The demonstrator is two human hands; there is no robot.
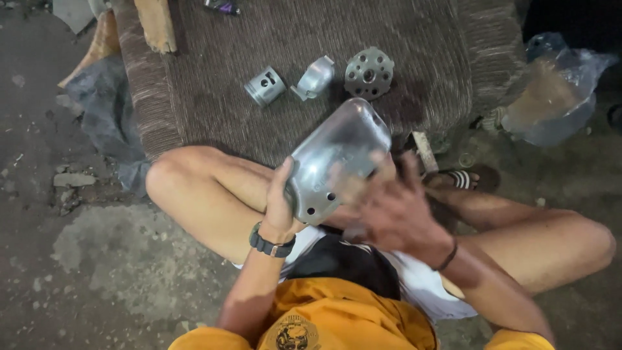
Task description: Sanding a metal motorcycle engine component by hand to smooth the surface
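My left hand (280,202) grips the lower edge of a rounded silver metal engine cover (337,155), holding it up over my lap. My right hand (392,210) is blurred with motion against the cover's right lower side, fingers spread; whether it holds anything I cannot make out. A black watch sits on my left wrist and a dark band on my right wrist. I sit with bare knees spread on the ground.
A brown woven mat (214,97) lies ahead with a piston (265,85), a small curved metal cover (315,78) and a round perforated metal plate (368,72). A clear plastic bag (551,91) sits right, a sandal (463,178) near my foot, wood pieces (155,26) far left.
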